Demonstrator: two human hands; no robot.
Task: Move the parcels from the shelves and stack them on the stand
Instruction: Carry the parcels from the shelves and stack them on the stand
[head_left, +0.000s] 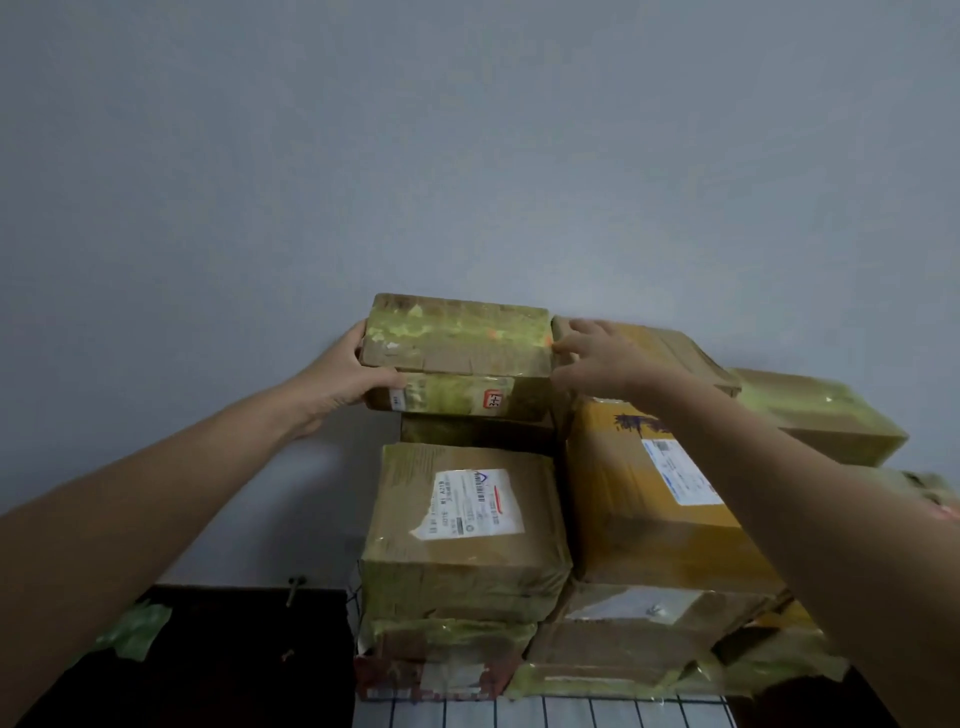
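Grey wall (467, 156) behind; left hand (337, 379) clasps, right hand (597, 358) braces open-fingered, the ends of the top parcel (457, 338), stiff, tape-slick, probably light.

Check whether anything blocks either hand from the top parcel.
Nothing visible does. The left hand grips the top parcel at its left end. The right hand, fingers spread, is at its right end, in front of the neighbouring parcel.

Both arms outstretched, left hand (337, 376) gripping top parcel (457, 338), right hand (602, 358) fingers (569, 345) spread
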